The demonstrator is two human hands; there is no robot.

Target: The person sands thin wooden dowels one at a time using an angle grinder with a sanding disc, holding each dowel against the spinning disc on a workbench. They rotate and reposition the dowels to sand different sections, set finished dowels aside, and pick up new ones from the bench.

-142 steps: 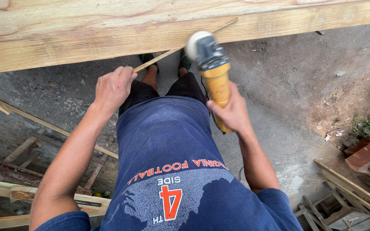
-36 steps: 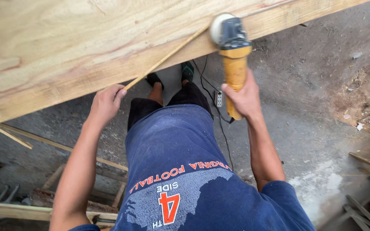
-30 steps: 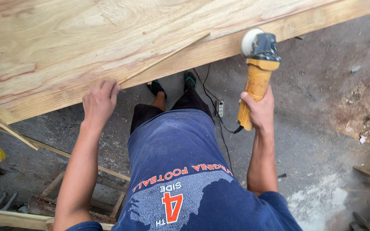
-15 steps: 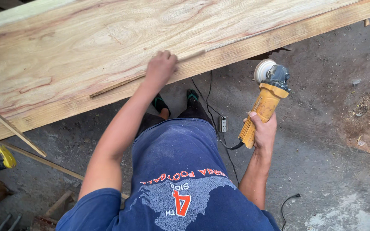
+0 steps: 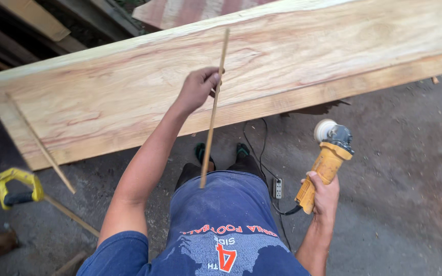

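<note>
a: what has the left hand (image 5: pixel 198 88) got?

b: it's closed around a thin wooden strip (image 5: pixel 214 108), pinched near the strip's upper third. the strip stands nearly upright, top end over the far part of the wide plank (image 5: pixel 103 102), bottom end hanging in front of the person's blue shirt (image 5: pixel 221 225).

a: and the right hand (image 5: pixel 325 195)?

b: wrapped tight round the handle of a yellow angle grinder (image 5: pixel 326 158), held low on the right, clear of the plank. the grinder's grey head and pale disc point up and away, towards the plank's near edge but not touching it.

a: where's the plank in all this?

b: it runs across the whole scene, left to right, sloping up to the right, with reddish grain streaks. its near edge sits above the person's feet.

a: anything on the ground?

b: a black cord trails from the grinder's handle end, and a white power strip (image 5: pixel 278 188) lies on the grey floor between the legs and the grinder. on the left there's a yellow-handled tool (image 5: pixel 16 181), and another thin stick (image 5: pixel 42 145) leans across the plank's left end.
</note>
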